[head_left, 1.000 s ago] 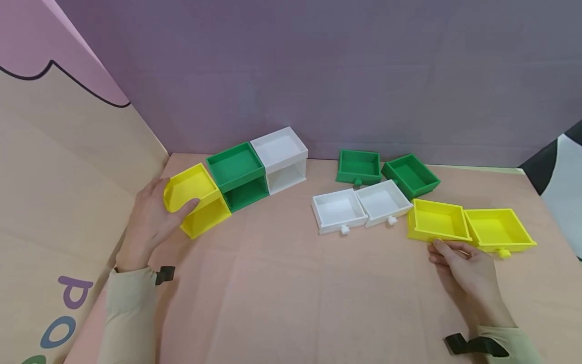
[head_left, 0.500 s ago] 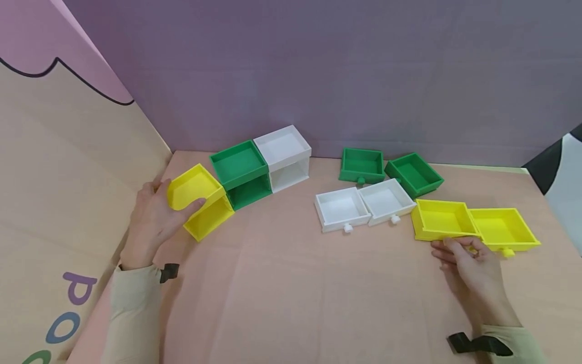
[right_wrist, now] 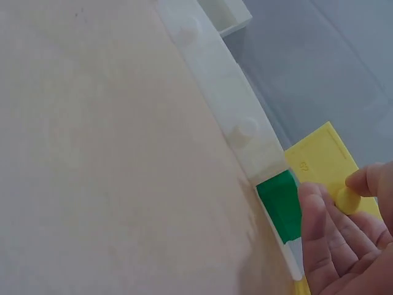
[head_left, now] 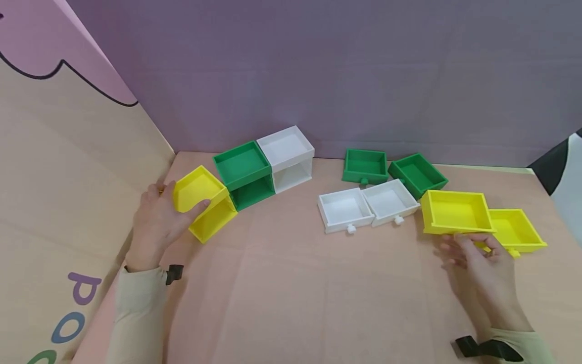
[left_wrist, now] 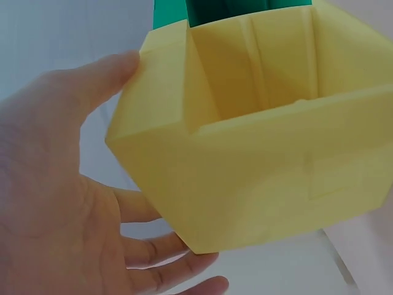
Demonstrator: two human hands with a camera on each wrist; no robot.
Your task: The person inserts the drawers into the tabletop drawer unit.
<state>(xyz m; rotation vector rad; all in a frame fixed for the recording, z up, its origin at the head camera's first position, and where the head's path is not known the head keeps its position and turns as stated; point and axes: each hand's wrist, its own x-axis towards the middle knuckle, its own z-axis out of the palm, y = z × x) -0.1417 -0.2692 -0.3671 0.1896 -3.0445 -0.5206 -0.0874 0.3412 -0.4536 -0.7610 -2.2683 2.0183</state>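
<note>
Yellow and open-topped, the held drawer (head_left: 458, 211) is shallow.

Beige cloth (head_left: 45, 192): blue "o" (head_left: 82, 320), purple "d" or "p" (head_left: 84, 278); yellow drawer (right_wrist: 328, 157): perhaps "62" (right_wrist: 303, 166).

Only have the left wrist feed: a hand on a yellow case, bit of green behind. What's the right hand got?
Observer: The right hand holds a yellow drawer by its knob.
Operator: What's next to the green case at the top of my view?
Observer: A white case, on the side away from your yellow case.
Operator: Other drawers about?
Observer: Five more, to the right of the cases: two green drawers, two white drawers and a second yellow drawer.
</note>
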